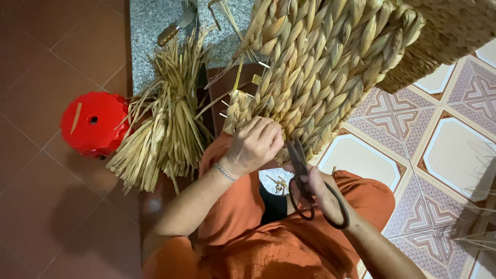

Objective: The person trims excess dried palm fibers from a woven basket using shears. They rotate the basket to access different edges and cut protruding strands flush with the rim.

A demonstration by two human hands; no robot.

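I am bracing the woven basket with my left hand, fingers curled tight over its lower edge, while my right hand is gripping the dark scissors through their loops, blades pointing up at the weave. The basket is filling the frame from 12 to 2 o'clock, resting against my lap. It looks light but stiff, the braided fibre dry and rough, so I judge it is holding best at the thick rim braid rather than at loose strand ends, which would likely snap or fray. I cannot quite tell whether the blades are closing on a strand. A bundle of straw and a red stool are lying at 9 o'clock.
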